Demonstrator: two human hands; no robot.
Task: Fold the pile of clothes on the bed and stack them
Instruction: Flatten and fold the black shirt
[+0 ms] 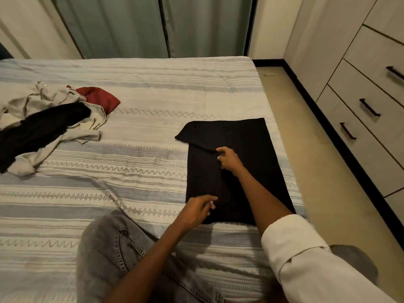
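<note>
A black garment (pixel 247 138) lies flat on the right side of the bed (pixel 153 88), partly folded, with a flap turned over along its left half. My right hand (pixel 229 159) pinches the edge of that flap near the garment's middle. My left hand (pixel 196 209) pinches the same flap at the near edge. At the left of the bed sits a loose pile of clothes: a beige piece (pixel 43 99), a black piece (pixel 39 130) draped over it, and a red piece (pixel 98 98) behind.
My grey-jeaned knee (pixel 113 254) rests on the bed's near side. The bed's right edge drops to a tan floor (pixel 328 171). White drawers with dark handles (pixel 369 108) line the right wall. Green curtains (pixel 153 25) hang behind the bed.
</note>
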